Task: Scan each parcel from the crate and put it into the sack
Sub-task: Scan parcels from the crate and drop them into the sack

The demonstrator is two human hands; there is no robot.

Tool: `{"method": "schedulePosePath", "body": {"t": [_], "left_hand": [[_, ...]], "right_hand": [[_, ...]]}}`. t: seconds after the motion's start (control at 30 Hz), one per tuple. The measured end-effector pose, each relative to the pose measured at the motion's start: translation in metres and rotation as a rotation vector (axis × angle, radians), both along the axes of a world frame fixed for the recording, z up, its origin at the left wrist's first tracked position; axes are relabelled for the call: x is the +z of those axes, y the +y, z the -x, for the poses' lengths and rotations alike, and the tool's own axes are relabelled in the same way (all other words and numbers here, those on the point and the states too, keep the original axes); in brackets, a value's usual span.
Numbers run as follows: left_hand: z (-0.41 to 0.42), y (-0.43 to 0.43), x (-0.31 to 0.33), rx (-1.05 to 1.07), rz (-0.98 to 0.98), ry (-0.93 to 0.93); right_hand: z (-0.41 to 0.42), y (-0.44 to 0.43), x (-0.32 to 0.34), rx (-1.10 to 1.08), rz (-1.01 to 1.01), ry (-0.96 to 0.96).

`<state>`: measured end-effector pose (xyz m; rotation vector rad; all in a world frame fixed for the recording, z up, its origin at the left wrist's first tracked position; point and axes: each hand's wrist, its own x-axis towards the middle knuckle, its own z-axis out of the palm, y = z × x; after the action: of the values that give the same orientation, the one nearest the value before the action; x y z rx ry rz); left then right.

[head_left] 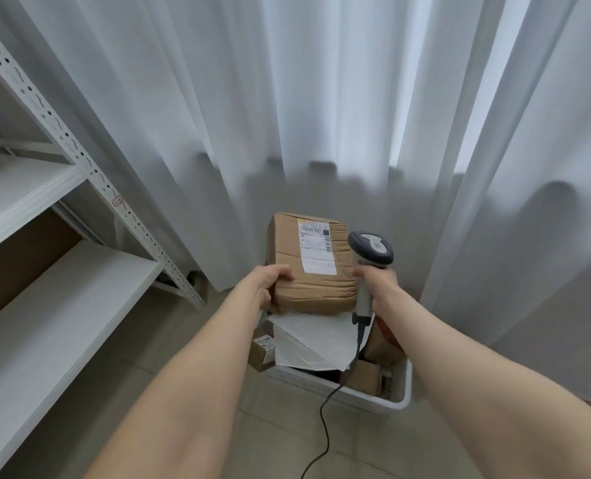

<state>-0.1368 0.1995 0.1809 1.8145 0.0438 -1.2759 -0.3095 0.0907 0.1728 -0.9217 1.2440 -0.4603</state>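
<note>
A brown cardboard parcel [294, 257] with a white shipping label on top is held above the crate. My left hand [269, 280] grips its near left corner, thumb on top. My right hand [378, 280] grips the handle of a grey and white barcode scanner [371, 247], whose head sits right beside the parcel's right edge, next to the label. Below them stands the white crate [399, 392] with several parcels: a white mailer [311, 340] and small brown boxes [261, 349]. No sack is in view.
A white metal shelving unit [45, 257] fills the left side, its corner post reaching the floor near the crate. White curtains [321, 98] hang behind. The scanner's black cable [325, 420] trails over the crate's rim onto the tiled floor.
</note>
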Motion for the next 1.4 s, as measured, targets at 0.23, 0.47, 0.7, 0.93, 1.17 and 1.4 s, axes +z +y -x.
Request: {"method": "schedulePosePath", "body": {"t": [0.23,0.47,0.7,0.93,1.17,1.4], "left_hand": [[-0.007,0.024,-0.007,-0.018,0.151,-0.038],[-0.008,0.037,0.003,-0.048,0.151,-0.045],[-0.011,0.044,0.008,-0.039,0.149,-0.059],[-0.017,0.051,0.014,-0.020,0.145,-0.045],[-0.025,0.055,0.016,0.009,0.120,-0.064],[-0.026,0.056,0.020,0.002,0.134,-0.091]], "right_hand": [[-0.014,0.009,0.037,0.110,-0.013,-0.093],[-0.023,0.023,0.057,0.194,-0.008,-0.083],[-0.028,0.033,0.071,0.242,0.015,-0.078],[-0.031,0.039,0.083,0.256,0.000,-0.082],[-0.031,0.046,0.095,0.282,0.002,-0.097],[-0.035,0.050,0.098,0.286,0.012,-0.084]]}}
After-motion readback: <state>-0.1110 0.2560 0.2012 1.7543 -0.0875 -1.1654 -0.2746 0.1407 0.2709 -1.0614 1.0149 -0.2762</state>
